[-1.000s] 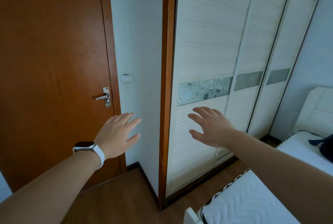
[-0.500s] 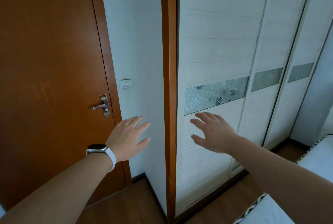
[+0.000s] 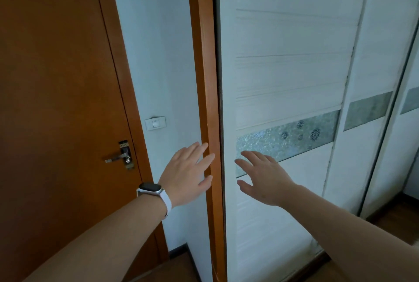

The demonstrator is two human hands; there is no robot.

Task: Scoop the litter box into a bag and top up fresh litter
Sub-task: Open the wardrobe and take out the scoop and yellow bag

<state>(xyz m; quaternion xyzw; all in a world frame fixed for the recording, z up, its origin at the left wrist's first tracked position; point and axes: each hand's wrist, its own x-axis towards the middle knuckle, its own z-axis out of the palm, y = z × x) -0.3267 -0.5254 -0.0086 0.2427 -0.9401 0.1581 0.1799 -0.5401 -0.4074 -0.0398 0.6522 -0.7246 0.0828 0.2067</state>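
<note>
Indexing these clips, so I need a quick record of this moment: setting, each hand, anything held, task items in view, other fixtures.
setting: indoors, facing a closed wooden door and a white sliding wardrobe
left hand: open, fingers spread, empty, in front of the wardrobe's brown frame; watch on wrist
right hand: open, empty, in front of the wardrobe's patterned strip
contact: cannot tell whether either hand touches anything
task items: none in view
fixtures: light switch, door handle

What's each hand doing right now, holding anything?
Left hand: open, fingers spread, holding nothing.
Right hand: open, fingers spread, holding nothing.
</note>
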